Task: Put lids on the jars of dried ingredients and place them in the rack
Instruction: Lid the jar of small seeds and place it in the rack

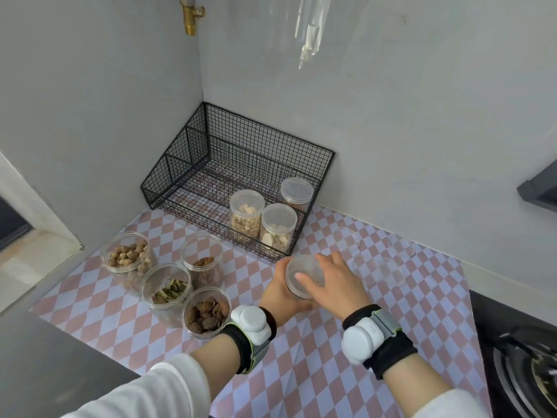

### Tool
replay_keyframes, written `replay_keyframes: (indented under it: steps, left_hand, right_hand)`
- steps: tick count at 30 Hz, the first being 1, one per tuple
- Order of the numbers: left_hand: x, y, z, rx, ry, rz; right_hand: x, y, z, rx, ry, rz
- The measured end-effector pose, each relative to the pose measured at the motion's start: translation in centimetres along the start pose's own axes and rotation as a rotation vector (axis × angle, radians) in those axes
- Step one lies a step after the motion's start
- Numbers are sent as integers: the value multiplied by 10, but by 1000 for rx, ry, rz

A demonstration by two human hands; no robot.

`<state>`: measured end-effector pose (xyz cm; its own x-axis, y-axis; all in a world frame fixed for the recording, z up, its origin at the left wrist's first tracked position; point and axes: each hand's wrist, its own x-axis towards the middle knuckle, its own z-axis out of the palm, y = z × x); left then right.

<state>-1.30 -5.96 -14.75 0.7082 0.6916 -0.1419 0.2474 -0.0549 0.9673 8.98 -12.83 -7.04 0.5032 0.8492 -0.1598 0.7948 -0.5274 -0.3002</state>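
Our left hand [278, 294] is gripping a clear jar [294, 293] at the centre of the frame, just below the black wire rack [211, 164], while our right hand [334, 282] is clasping the lid [301, 268] on top of it. Three lidded jars [247, 215] are sitting in the rack's lower right corner. Four open jars [129, 254] are standing at lower left, and loose lids [390, 271] are lying at right.

White sleeves [168, 387] cover both forearms. Each wrist wears a black band [391, 352] carrying a rounded white pod [361, 337] and a grey strap [384, 319] edged yellow-green.
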Motion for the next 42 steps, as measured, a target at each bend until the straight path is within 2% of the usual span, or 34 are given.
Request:
replay_keyframes:
  steps: [8,16,19,28,31,34,37,42]
  left_hand:
    - [18,37,-81,10,173,158]
    - [49,53,-177,71,448,165]
    - [66,55,-200,128,501,165]
    - [116,28,-223,251,448,79]
    - [130,25,-222,245,367,66]
    - [139,16,-219,285,283,-52]
    - [137,4,-215,293,291,-185]
    - [137,-1,-216,291,290,-253]
  right_hand:
    - [31,-33,-27,267,191,-126]
    - [54,-36,-20,277,189,-131]
    - [61,-36,-15,280,185,-105]
    - [77,-22,-12,317,174,16]
    - [82,-18,-9,327,167,51]
    - [84,-15,-6,333,166,67]
    - [82,-12,-3,341,175,86]
    - [77,-3,3,319,152,111]
